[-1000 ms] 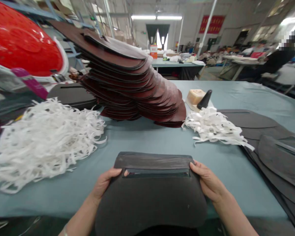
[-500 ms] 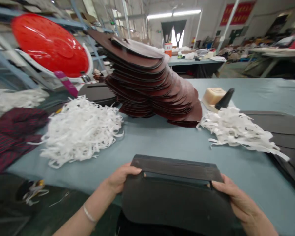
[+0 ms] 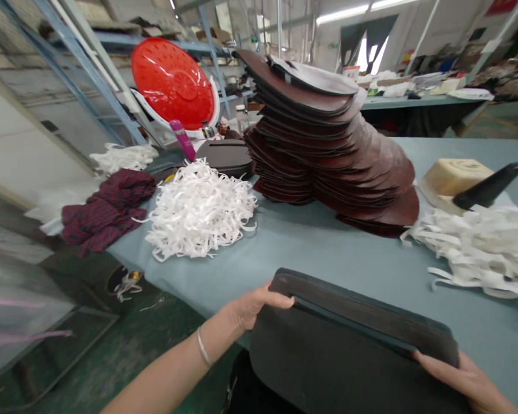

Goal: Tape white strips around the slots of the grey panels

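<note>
Two bare hands on one dark panel, seen from the head camera. Left hand (image 3: 259, 303): closed on the upper left corner of the dark panel (image 3: 328, 359), thumb on the front face beside one end of the slot, fingers mostly hidden behind. Right hand (image 3: 468, 376): closed on the opposite upper corner, thumb at the other end of the same slot, remaining fingers largely out of sight. Position of the panel: low in the view, tilted, right end lower, in front of the near edge of one blue-covered table (image 3: 311, 253); contact with the cover impossible to tell. On the left wrist, one pale bracelet (image 3: 204, 347).

On the table: one tall, leaning stack of brown pieces (image 3: 332, 158), with layers too many to count; two heaps of white strips, one left of the stack (image 3: 202, 210) and one to the right (image 3: 483, 247); behind the latter, one beige block (image 3: 457, 175) and, just beside it, one black tapered object (image 3: 487, 187). Behind the left heap, one dark slotted piece (image 3: 224, 155) and one purple object (image 3: 182, 140). Farther back, one red oval (image 3: 172, 83) with a white rim; at far left, one striped cloth (image 3: 107, 210)
</note>
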Available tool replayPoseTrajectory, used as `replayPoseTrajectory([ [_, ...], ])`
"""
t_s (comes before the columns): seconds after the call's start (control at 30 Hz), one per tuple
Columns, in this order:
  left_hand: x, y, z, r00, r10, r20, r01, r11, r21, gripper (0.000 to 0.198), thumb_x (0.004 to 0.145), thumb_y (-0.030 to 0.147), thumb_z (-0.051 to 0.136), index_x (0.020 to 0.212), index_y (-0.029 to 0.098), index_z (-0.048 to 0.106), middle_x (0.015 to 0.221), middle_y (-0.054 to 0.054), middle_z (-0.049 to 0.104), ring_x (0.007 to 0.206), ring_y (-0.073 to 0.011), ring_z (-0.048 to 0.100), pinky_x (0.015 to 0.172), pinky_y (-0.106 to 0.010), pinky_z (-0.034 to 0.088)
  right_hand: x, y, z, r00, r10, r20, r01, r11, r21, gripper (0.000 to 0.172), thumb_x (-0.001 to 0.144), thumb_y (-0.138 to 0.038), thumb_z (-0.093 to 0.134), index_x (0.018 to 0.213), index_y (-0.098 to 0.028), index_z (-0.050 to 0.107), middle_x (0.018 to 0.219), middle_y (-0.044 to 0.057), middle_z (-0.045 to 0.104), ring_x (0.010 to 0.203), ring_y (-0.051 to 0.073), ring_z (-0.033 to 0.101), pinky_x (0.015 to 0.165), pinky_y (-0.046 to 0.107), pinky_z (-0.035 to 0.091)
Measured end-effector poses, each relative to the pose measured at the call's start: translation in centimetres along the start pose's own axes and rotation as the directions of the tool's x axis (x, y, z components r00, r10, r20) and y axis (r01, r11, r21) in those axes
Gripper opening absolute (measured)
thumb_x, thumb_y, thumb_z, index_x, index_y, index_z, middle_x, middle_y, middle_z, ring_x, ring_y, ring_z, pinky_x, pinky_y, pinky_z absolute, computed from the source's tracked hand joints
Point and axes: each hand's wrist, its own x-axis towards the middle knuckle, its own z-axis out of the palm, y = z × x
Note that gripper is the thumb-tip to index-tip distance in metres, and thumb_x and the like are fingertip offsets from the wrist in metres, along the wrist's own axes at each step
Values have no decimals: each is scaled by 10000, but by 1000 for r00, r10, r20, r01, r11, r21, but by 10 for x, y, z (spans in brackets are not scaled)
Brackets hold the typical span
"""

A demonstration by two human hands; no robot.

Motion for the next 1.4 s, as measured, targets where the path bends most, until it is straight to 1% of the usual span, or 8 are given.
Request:
replayPoseTrajectory([
  [0.23,2,4,12,942,168,-291,-21,894,448,467,682,354,754,1080,148,624,1048,-96,704,945,-258,652,844,-366,513,-12,-17,26,942,-323,89,332,936,-119,436,622,-309,781,1009,-186,622,916,72,722,793,266,681,776,427,527],
  [0.6,28,5,-13,943,183,-279,33,783,621,535,713,508,673,1117,170,576,1007,-93,711,899,-297,675,823,-428,538,3,-20,12,827,-544,142,559,768,-311,329,759,-379,653,1014,-183,585,874,35,701,759,184,653,725,328,520],
  [0.7,46,12,-31,794,545,-269,-23,468,883,590,703,558,640,1129,163,536,1088,-117,656,1028,-317,619,922,-478,482,13,-27,-11,729,-684,11,521,546,-656,315,828,-441,532,974,-167,583,692,13,667,556,148,594,525,270,481],
  [0.8,67,21,-34,613,789,-46,-17,71,997,599,736,571,587,1170,168,497,1157,-129,570,1125,-334,533,995,-534,401,19,-38,-45,521,-845,-117,403,365,-840,272,845,-409,487,943,-174,586,701,23,657,581,156,591,531,275,474],
  [0.9,93,26,-1,628,764,149,-122,-93,988,381,825,484,519,1093,214,528,1137,-89,542,1114,-290,520,987,-494,409,15,-57,-80,309,-933,-184,313,282,-907,245,854,-381,467,941,-189,592,848,67,661,747,194,600,689,337,487],
  [1.03,141,13,88,722,600,345,-396,-52,917,154,886,267,454,1016,236,529,1092,-47,550,1043,-204,547,905,-369,466,12,-88,-112,77,-989,-123,134,133,-982,255,866,-273,410,1007,-184,602,1083,124,626,1073,271,502,934,442,381],
  [1.23,230,-37,219,650,359,670,-660,-172,731,310,833,95,478,1122,207,490,1123,-65,568,1046,-190,556,914,-315,465,26,-101,-124,77,-997,29,-76,-35,-996,408,810,-166,483,1215,-190,533,1245,110,576,1188,292,433,964,465,323],
  [1.4,281,-60,257,734,291,614,-527,-326,785,360,831,149,534,1184,166,467,1136,-115,551,1002,-244,574,866,-372,483,27,-95,-120,90,-994,66,-172,-81,-982,434,811,-142,451,1243,-156,495,1253,132,548,1190,292,418,960,441,306],
])
